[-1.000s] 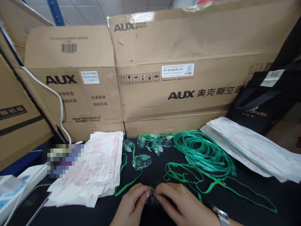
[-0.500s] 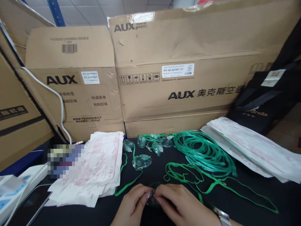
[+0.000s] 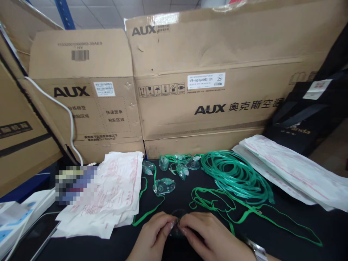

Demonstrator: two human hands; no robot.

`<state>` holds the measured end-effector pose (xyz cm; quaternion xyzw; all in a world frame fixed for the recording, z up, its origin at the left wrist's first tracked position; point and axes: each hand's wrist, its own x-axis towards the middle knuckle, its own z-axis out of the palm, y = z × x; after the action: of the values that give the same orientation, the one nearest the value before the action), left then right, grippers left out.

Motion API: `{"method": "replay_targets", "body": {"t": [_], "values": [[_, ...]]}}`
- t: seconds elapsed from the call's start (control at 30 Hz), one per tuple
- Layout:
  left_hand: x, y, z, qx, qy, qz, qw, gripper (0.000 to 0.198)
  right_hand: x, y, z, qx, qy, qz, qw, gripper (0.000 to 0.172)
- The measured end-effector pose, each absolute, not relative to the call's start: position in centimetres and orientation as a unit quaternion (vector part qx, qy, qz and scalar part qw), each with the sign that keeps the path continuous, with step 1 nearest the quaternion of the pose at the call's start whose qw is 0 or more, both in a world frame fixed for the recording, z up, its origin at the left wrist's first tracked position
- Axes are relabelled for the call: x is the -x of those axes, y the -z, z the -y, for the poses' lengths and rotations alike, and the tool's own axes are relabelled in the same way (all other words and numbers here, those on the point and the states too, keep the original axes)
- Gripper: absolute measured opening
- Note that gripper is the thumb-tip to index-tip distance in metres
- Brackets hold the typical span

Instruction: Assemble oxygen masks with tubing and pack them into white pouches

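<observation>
At the near edge of the black table, my left hand (image 3: 155, 235) and my right hand (image 3: 204, 232) meet with thumbs and fingertips pinched together. Between them is a clear plastic oxygen mask (image 3: 178, 232), partly covered by my fingers. A small green bit shows at the pinch, but I cannot make out its detail. Just beyond my hands lies another clear mask (image 3: 164, 186), with a green elastic strap (image 3: 148, 214) to its left. Several more masks (image 3: 182, 171) are grouped behind it. Loose green straps (image 3: 214, 203) spread out to the right of my hands.
Coiled green tubing (image 3: 233, 177) lies at the right rear. White printed pouches (image 3: 293, 170) rest at far right, and a stack of pouches (image 3: 108, 195) at left. A power strip (image 3: 29, 210) and a phone (image 3: 40, 232) sit far left. Cardboard boxes (image 3: 168, 119) wall off the back.
Both hands stay almost in place, still pinched together on the mask. The mask's clear edge shows slightly higher between them. Nothing else has visibly moved.
</observation>
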<state>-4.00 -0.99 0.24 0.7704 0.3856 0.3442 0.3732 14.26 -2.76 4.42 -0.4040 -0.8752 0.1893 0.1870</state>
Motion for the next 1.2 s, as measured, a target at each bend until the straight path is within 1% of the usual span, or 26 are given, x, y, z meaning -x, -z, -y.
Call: {"method": "replay_targets", "body": {"t": [0.4,0.57,0.77,1.0,1.2], "values": [[3.98,-0.68,1.00,-0.781,-0.327,-0.389,0.363,0.029,-14.38,-4.32,2.72,0.398,-0.121,0.894,0.165,0.019],[4.11,-0.44,1.04,-0.809,-0.335,-0.370,0.311,0.028,-13.98,-4.78,3.19,0.417,-0.077,0.895,0.137,0.018],[4.21,-0.58,1.00,-0.845,-0.342,-0.335,0.239,0.026,-13.99,-4.48,3.68,0.476,-0.103,0.860,0.149,0.019],[4.27,-0.35,1.01,-0.857,-0.340,-0.323,0.213,0.026,-14.14,-4.73,3.27,0.461,-0.109,0.870,0.136,0.017],[4.22,-0.28,1.05,-0.862,-0.351,-0.308,0.199,0.025,-13.98,-4.06,3.47,0.458,-0.084,0.875,0.137,0.018]]}}
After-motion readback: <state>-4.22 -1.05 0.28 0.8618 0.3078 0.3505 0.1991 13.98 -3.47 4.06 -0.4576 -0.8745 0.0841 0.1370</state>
